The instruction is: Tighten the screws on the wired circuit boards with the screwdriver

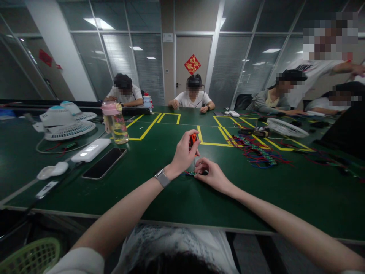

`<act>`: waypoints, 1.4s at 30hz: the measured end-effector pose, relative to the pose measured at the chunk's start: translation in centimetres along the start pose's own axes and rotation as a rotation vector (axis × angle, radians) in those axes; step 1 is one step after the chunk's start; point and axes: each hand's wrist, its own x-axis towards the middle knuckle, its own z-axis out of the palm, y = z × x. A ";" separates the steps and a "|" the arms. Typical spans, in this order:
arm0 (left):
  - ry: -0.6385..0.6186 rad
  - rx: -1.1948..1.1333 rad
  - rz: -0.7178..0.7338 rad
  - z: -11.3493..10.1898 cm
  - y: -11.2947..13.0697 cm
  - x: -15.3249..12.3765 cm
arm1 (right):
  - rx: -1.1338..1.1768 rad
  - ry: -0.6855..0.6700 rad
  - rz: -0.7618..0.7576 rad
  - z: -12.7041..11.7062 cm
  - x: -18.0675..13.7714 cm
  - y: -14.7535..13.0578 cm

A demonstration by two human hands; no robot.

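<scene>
My left hand (184, 150) is closed around the orange and black handle of a screwdriver (194, 137). The screwdriver stands upright, and its thin shaft points down at a small green circuit board (189, 173) on the table. Low beside the shaft, my right hand (210, 173) has its thumb and fingers curled together at the board's right end. Its fingers cover part of the board, so I cannot make out exactly what they pinch. Whether the screwdriver tip sits in a screw is too small to tell.
On the green table (159, 205), a phone (105, 163), a white power bank (91, 150), a pink-lidded bottle (119, 129) and white fan parts (68, 123) lie to the left. Wired circuit boards (256, 150) and a fan grille (287, 127) are on the right. Several people sit opposite.
</scene>
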 end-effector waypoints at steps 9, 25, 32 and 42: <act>-0.050 0.196 0.332 -0.5 1.8 0.0 | -0.192 -0.043 -0.047 -0.4 0.1 -0.3; -0.460 0.193 0.266 -1.4 3.3 -0.3 | -0.321 0.029 -0.114 -0.4 -0.6 0.8; -0.378 0.073 0.066 -2.1 2.4 0.0 | -0.263 -0.020 -0.122 -0.4 -0.6 0.1; -0.064 -0.229 -0.164 -2.0 1.8 0.4 | -0.330 -0.070 -0.120 -0.7 -0.2 0.0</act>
